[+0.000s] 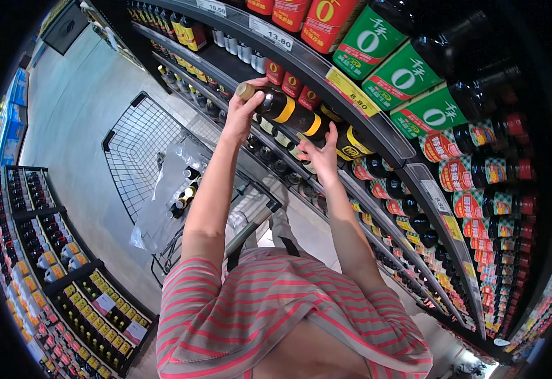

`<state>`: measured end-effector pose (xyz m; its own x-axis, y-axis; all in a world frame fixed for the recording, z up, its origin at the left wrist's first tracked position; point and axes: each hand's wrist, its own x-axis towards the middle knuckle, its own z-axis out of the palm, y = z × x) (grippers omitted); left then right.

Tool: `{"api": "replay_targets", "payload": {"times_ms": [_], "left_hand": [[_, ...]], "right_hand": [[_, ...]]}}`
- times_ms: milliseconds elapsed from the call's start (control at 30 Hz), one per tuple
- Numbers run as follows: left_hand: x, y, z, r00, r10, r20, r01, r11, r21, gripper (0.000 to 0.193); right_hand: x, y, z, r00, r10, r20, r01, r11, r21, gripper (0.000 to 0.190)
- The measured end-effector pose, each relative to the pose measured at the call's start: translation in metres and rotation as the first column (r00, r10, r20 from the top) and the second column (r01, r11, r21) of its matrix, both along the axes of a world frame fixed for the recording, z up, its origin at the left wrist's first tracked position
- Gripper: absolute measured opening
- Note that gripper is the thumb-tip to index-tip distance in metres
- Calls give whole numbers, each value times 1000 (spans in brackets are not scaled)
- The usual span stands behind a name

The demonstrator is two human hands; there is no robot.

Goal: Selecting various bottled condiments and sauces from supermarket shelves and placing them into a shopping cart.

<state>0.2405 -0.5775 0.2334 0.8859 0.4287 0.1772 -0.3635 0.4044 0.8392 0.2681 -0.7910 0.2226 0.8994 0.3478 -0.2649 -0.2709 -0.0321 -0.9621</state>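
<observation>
My left hand (244, 112) grips the neck of a dark sauce bottle (298, 118) with a gold-tan cap and yellow bands on its label. The bottle is tilted, its cap towards the left and its base towards the shelf. Close to the base is my right hand (321, 154), its fingers spread; whether a fingertip touches the glass I cannot tell. Just behind the base, a bottle with a black and yellow label (352, 146) stands on the shelf. Small red-labelled bottles (291, 85) show beyond the held bottle.
A wire shopping cart (136, 137) to my left carries a clear plastic bag (160, 215) and several bottles (181, 201). Shelves with price strips (304, 61) curve along my right, stocked with green-labelled bottles (401, 78) and red-capped bottles (470, 177). Another stocked display (100, 263) stands at lower left.
</observation>
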Motion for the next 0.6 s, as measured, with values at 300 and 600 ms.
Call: {"api": "replay_targets", "payload": {"times_ms": [300, 600], "left_hand": [[-16, -2, -10, 995, 99, -4, -97, 967, -236, 28], [-52, 19, 53, 957, 210, -199, -161, 959, 234, 36]], "right_hand": [[17, 9, -2, 999, -23, 27, 21, 996, 81, 75], [-6, -26, 40, 962, 271, 27, -269, 961, -67, 44]]}}
